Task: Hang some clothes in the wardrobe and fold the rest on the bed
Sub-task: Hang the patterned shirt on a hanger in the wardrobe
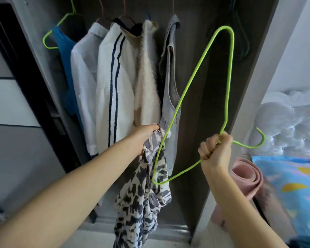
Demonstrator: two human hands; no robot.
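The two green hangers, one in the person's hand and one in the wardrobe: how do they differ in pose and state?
The green hanger in the right hand is bare and turned sideways, hook pointing right; the green hanger in the wardrobe hangs upright and carries a blue top. The held one is off the rail; the other is hooked above. Both are thin and lime green.

Your left hand's fingertips are buried in the patterned shirt. Its hem's cut off at btm edge. Wardrobe rail's out of frame.

A smooth lime-green coated wire hanger, right, beside thin blue-and-cream patterned cloth garment; far behind, a fuzzy cream fleece top and matt dark wood-grain wardrobe panel.
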